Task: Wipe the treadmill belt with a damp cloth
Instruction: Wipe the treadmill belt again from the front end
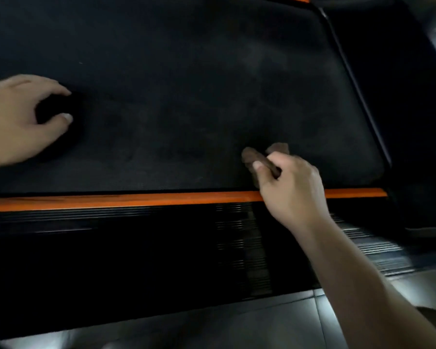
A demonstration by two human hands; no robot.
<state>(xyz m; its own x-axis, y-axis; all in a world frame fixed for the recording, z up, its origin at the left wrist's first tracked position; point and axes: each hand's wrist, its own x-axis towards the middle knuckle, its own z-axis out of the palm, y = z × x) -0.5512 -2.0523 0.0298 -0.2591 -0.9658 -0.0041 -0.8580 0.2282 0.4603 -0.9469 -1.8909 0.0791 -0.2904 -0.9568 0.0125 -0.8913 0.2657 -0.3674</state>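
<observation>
Two hands working. Nearest: tiled floor (212, 321), ribbed side rail (136, 248), orange strip (111, 201). Just past it, my right hand (291, 187) pinches the bunched brown cloth (252, 156) onto the belt (174, 71) at its near edge. Left hand (18, 119) is loosely arched, holding nothing, fingertips on the belt, probably bracing. Dusty haze (275, 64) far right, likely unwiped.

Grey tiled floor (237, 321) — glossy (dim)
</observation>
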